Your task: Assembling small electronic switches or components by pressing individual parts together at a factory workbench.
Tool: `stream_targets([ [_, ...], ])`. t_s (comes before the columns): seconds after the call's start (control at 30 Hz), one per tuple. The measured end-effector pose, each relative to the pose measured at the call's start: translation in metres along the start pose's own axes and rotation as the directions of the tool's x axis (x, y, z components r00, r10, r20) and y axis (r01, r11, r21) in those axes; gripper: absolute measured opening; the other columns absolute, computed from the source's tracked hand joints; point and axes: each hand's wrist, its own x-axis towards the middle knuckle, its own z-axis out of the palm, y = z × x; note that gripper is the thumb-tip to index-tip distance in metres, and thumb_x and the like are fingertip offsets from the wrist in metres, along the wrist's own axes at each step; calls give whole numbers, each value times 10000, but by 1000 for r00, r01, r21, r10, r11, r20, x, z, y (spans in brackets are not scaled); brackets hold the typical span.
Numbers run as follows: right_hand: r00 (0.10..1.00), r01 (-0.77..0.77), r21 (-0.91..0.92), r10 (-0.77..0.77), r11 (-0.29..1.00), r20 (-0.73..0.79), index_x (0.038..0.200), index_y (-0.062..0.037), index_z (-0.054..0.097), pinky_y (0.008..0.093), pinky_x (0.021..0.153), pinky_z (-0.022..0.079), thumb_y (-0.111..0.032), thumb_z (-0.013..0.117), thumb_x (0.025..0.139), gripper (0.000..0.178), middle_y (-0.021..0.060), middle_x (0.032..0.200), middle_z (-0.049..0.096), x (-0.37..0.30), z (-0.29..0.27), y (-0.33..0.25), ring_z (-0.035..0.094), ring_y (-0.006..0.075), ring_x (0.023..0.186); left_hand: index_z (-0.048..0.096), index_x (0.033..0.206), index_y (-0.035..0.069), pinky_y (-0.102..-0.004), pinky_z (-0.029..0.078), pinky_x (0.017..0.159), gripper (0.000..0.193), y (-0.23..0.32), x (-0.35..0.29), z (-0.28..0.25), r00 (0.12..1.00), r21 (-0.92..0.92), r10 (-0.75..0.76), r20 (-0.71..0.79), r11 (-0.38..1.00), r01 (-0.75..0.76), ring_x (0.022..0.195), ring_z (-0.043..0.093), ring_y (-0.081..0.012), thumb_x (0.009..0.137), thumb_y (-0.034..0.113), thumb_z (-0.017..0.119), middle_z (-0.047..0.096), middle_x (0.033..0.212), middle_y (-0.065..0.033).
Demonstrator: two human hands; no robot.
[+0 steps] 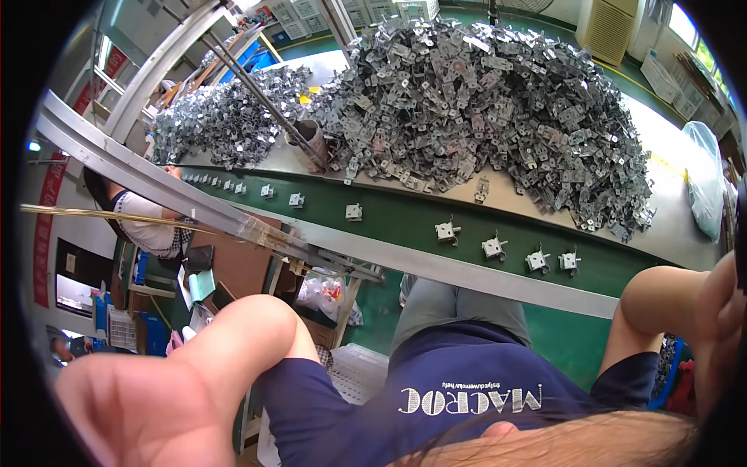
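Both my arms are bent and raised, with the hands close to the camera. Large and blurred at the lower left, my left hand shows mostly its palm side; its fingers are hidden. At the right rim, my right hand is partly cut off by the dark border, so what its fingers do is unclear. Neither hand touches the work surface. In front of me runs a green conveyor belt with small metal brackets standing on it in a row. Beyond it rises a big heap of loose grey metal parts.
A smaller heap of metal parts lies at the far left, beside a cup holding long rods. A metal rail edges the belt. Another person sits farther left along it. A clear plastic bag hangs at the right.
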Motion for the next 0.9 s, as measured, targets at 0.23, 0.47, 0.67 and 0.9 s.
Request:
stream_targets([
  [0.23, 970, 65, 94, -41, 993, -238, 1193, -140, 441, 209, 342, 270, -106, 471, 917, 280, 66, 1152, 540, 93, 175, 74, 355, 67, 445, 390, 1288, 84, -421, 433, 870, 428, -32, -98, -5, 872, 586, 170, -459, 795, 154, 1211, 402, -395, 864, 107, 431, 463, 1244, -205],
  [0.47, 663, 279, 51, -154, 959, -733, 1032, -30, 585, 187, 413, 162, -83, 511, 830, 221, 97, 992, 540, 68, 178, 79, 253, 50, 435, 340, 1289, 78, -459, 425, 894, 463, -54, -157, 7, 750, 649, 249, -612, 700, 297, 1171, 446, -395, 836, 41, 431, 472, 1228, -196],
  [0.67, 696, 202, 10, -136, 979, -705, 1093, -57, 549, 195, 423, 179, -97, 486, 854, 250, 134, 1107, 576, 61, 189, 85, 270, 46, 455, 325, 1273, 74, -502, 404, 929, 460, -55, -164, 8, 764, 626, 225, -604, 727, 280, 1188, 411, -418, 831, 25, 445, 435, 1241, -219],
  [0.9, 689, 219, -207, -301, 954, -659, 969, -181, 557, 158, 394, 238, -98, 499, 808, 190, 92, 1128, 572, 46, 195, 73, 338, 53, 429, 347, 1254, 79, -471, 395, 915, 477, -38, -162, 13, 806, 796, 413, -424, 594, 114, 1176, 425, -348, 800, 33, 487, 493, 1198, -135],
])
